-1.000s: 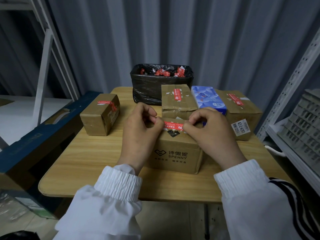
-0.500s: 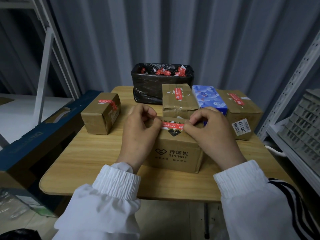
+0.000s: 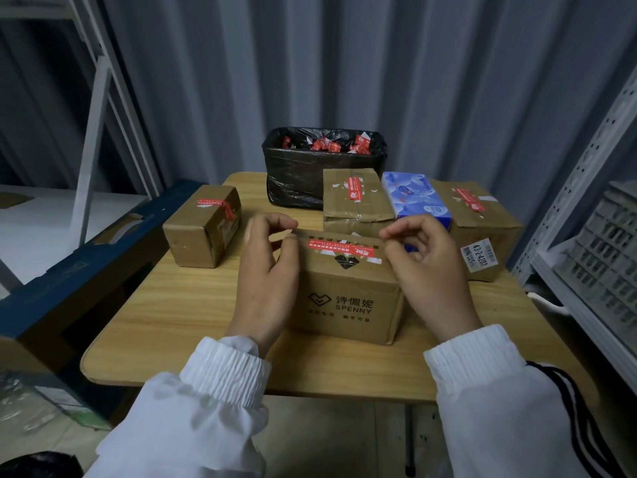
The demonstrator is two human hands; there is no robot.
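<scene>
1. The brown box point(image 3: 344, 298) stands in the middle of the counter point(image 3: 179, 315), close to me and with its printed face toward me, so that I can work on its top seam.
2. My left hand point(image 3: 269, 270) flanks the box's left end, fingers loosely curled and gripping nothing, with the thumb at the top edge to steady it.
3. My right hand point(image 3: 431, 274) hovers at the right end, also loosely curled and holding nothing.
4. The red tape strip point(image 3: 339, 247) lies flat across the top between my hands, sealing the flaps.
5. A grey corrugated wall point(image 3: 344, 63) closes the room, and a metal rack point(image 3: 586, 184) stands on the right.
6. The wooden counter also carries a black-lined bin point(image 3: 300, 174) of red scraps at the back.
7. Beside the bin are three taped boxes, one on the left point(image 3: 203, 229), one behind point(image 3: 355, 201) and one on the right point(image 3: 482, 219).
8. A blue tissue pack point(image 3: 417, 198) sits wedged between the last two.
</scene>
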